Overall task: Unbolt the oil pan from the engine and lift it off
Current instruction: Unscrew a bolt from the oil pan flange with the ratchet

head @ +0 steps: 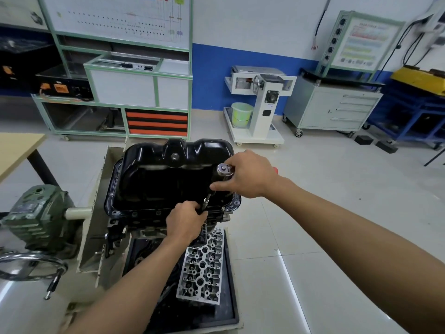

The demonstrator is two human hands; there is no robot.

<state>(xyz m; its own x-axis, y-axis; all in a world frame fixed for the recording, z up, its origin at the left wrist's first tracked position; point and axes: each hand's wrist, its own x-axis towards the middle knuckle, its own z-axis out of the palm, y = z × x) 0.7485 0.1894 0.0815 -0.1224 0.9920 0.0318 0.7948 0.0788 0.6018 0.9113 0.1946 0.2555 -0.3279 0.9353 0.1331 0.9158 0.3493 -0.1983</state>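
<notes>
Over the oil pan (168, 182), left hand (186, 221) clasped the extension (206, 201), right hand (245, 175) gripped the ratchet (224, 169); tilting could make it slip.

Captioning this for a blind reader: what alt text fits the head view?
Right hand holds a ratchet over the near rim of the black oil pan; left hand grips its extension bar lower down. A grey cylinder head lies in a tray below.

One wide-angle camera rides on the person's head, looking forward and down at close range onto the oil pan (156, 184) at frame centre; the workshop's far wall (252, 20) fills the upper frame.
</notes>
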